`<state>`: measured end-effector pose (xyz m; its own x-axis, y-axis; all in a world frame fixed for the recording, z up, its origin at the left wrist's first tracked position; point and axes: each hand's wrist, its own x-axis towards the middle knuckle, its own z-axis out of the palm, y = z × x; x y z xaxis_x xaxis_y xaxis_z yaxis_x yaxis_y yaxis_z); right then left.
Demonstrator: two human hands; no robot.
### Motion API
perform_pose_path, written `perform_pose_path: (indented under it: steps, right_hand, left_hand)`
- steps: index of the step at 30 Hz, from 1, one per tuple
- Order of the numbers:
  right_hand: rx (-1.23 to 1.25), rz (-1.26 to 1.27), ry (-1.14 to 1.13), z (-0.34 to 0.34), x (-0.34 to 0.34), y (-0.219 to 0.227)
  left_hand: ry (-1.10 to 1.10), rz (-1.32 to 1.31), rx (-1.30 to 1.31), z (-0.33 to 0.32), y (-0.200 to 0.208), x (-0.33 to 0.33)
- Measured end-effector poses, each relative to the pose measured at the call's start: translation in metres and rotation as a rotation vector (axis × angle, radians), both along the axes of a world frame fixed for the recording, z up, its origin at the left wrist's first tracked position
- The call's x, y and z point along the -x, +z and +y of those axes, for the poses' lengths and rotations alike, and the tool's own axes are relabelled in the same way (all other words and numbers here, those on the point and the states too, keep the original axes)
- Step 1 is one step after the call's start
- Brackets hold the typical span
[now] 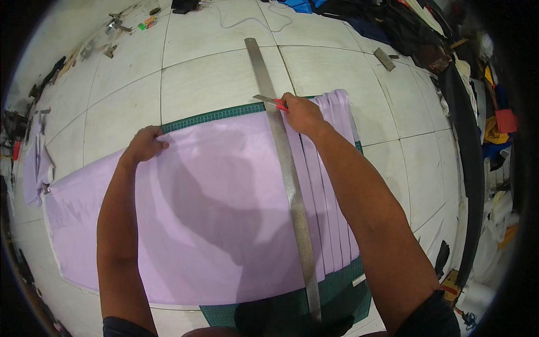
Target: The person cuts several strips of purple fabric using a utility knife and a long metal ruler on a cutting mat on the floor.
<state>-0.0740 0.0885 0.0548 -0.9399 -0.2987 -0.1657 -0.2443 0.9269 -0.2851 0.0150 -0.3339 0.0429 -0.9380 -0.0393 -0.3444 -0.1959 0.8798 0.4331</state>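
A wide lilac fabric [219, 208] lies spread over a green cutting mat [342, 292], which shows along the far and near edges. At the fabric's far left edge, my left hand [147, 144] grips the cloth between thumb and curled fingers. My right hand [303, 115] is closed on a red-handled utility knife [282, 105], its blade pointing left over the ruler near the far edge. The long metal ruler [295, 196] runs from far to near across the fabric and reaches past both edges. Right of it, folded lilac strips [337, 236] lie side by side, partly under my right forearm.
Around the mat is a white tiled floor [219, 78]. A small metal block [384, 59] lies at the far right, near piled dark cloth [370, 25]. More lilac cloth [36, 160] sits at the left. A long black strip [469, 168] borders the right side.
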Motion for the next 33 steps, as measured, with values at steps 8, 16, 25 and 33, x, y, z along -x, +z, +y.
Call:
perform_pose_path:
  steps: [8, 16, 25, 33]
  right_hand:
    - [-0.001, 0.024, -0.061, -0.006, 0.010, -0.001]
    - [0.014, -0.044, -0.124, -0.020, 0.023, 0.001]
    - [0.373, 0.333, -0.174, 0.038, -0.031, 0.003]
    - [0.647, -0.069, -0.676, 0.143, -0.265, 0.028]
  left_hand:
    - [0.044, 0.003, 0.067, -0.003, -0.007, 0.007]
    - [0.042, -0.017, 0.038, -0.016, -0.006, 0.018]
    - [-0.061, 0.031, 0.101, 0.003, -0.038, 0.033]
    - [-0.048, 0.347, 0.250, -0.014, -0.044, -0.001]
